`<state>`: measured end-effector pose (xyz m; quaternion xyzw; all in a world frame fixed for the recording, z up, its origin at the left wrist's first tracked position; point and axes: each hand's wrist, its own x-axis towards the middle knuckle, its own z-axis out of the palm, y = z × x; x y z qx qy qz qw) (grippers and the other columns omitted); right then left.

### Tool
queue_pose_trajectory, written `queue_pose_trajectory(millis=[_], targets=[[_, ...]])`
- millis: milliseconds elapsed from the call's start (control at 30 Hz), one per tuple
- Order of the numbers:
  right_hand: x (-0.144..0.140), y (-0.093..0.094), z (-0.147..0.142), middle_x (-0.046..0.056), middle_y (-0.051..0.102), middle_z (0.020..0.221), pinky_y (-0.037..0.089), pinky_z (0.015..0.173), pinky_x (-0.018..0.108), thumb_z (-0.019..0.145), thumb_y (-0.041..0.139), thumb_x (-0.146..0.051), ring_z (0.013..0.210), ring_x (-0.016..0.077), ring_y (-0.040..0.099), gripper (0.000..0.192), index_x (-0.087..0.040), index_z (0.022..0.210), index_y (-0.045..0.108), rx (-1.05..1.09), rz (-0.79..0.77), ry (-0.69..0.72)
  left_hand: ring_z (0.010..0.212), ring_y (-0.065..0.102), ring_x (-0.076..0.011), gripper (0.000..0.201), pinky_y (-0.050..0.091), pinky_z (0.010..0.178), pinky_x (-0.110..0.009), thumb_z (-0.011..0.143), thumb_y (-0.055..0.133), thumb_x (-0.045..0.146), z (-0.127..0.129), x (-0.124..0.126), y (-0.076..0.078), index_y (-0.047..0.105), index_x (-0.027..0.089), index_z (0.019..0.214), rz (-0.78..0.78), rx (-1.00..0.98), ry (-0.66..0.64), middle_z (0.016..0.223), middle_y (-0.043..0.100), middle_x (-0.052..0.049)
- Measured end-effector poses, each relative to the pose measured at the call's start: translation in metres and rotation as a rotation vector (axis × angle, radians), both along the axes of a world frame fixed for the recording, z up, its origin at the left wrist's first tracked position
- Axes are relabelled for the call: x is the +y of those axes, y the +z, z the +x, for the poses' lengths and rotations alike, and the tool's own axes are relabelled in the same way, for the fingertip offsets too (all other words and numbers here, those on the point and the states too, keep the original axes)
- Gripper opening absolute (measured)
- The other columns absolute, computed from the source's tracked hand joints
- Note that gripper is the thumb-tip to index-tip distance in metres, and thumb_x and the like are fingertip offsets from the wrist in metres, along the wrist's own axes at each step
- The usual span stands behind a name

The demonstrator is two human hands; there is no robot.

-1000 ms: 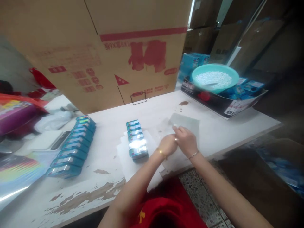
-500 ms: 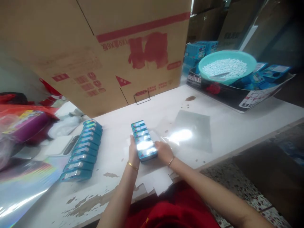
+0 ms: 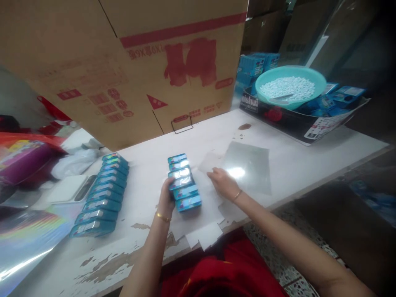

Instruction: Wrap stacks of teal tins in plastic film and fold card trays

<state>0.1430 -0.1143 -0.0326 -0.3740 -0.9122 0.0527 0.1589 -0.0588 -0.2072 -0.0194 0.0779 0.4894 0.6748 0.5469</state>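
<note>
A short row of small blue boxes (image 3: 185, 192) with shiny tops sits on the white table in front of me. My left hand (image 3: 166, 198) grips the row from its left side, thumb against a middle box. The boxes there are slightly out of line. To the right, apart from the row, my right hand (image 3: 225, 182) has its fingers pinched together at the edge of thin clear film (image 3: 212, 161). Whether the film is between the fingertips is too fine to see. Beyond that hand lies a larger clear plastic sheet (image 3: 252, 165), reflecting light.
A longer row of blue boxes (image 3: 100, 194) stands at left, beside a white scale (image 3: 66, 189). A large cardboard carton (image 3: 139, 82) rises behind. At back right, a turquoise basin (image 3: 262, 88) of white pellets rests on a black tray (image 3: 278, 119). White paper pieces (image 3: 206, 236) lie at the front edge.
My right hand has left the row's right side and moved right, toward the clear film. The boxes in the row have shifted out of line, while my left hand stays on them.
</note>
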Motion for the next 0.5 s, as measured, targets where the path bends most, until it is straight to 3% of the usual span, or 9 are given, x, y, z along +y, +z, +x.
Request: queue_pose_trajectory(millis=[133,200,267,367,500], targets=[[-0.006,0.035,-0.001,0.006,0.056,0.078,0.031,0.065,0.028,0.091,0.041,-0.013,0.074,0.0175,0.046,0.025,-0.018,0.097,0.065,0.051,0.138,0.043,0.068,0.068,-0.0251,0.037,0.057,0.063,-0.037,0.070,0.065,0.034,-0.007,-0.054,0.023,0.064,0.011,0.099,-0.024,-0.124,-0.111,0.081,0.072,-0.010],[-0.019,0.040,-0.016,0.006,0.055,0.078,0.029,0.064,0.029,0.091,0.040,-0.012,0.073,0.0176,0.045,0.025,-0.018,0.094,0.064,0.034,0.159,0.110,0.065,0.068,-0.0246,0.037,0.056,0.058,-0.035,0.067,0.066,0.035,-0.012,-0.087,0.034,0.065,0.011,0.096,-0.071,-0.141,-0.082,0.079,0.072,-0.010],[-0.034,0.030,-0.034,0.007,0.056,0.079,0.028,0.063,0.030,0.088,0.040,-0.008,0.075,0.0182,0.046,0.025,-0.017,0.092,0.064,-0.026,0.118,0.175,0.057,0.066,-0.0215,0.034,0.055,0.051,-0.031,0.064,0.067,0.033,-0.016,-0.119,0.042,0.067,0.012,0.090,-0.129,-0.136,0.005,0.072,0.071,-0.007],[-0.054,0.000,-0.055,0.009,0.059,0.083,0.029,0.062,0.030,0.083,0.044,-0.005,0.078,0.0192,0.049,0.023,-0.015,0.084,0.065,-0.147,-0.056,0.252,0.043,0.059,-0.0153,0.020,0.050,0.041,-0.025,0.059,0.070,0.026,-0.018,-0.159,0.047,0.066,0.014,0.075,-0.207,-0.064,0.173,0.057,0.067,-0.001],[-0.061,-0.032,-0.062,0.010,0.061,0.084,0.033,0.065,0.029,0.084,0.045,-0.008,0.080,0.0198,0.052,0.021,-0.014,0.080,0.066,-0.179,-0.199,0.294,0.041,0.056,-0.0102,0.013,0.047,0.039,-0.019,0.054,0.071,0.017,-0.012,-0.183,0.036,0.061,0.016,0.062,-0.268,0.052,0.306,0.052,0.063,0.005]])
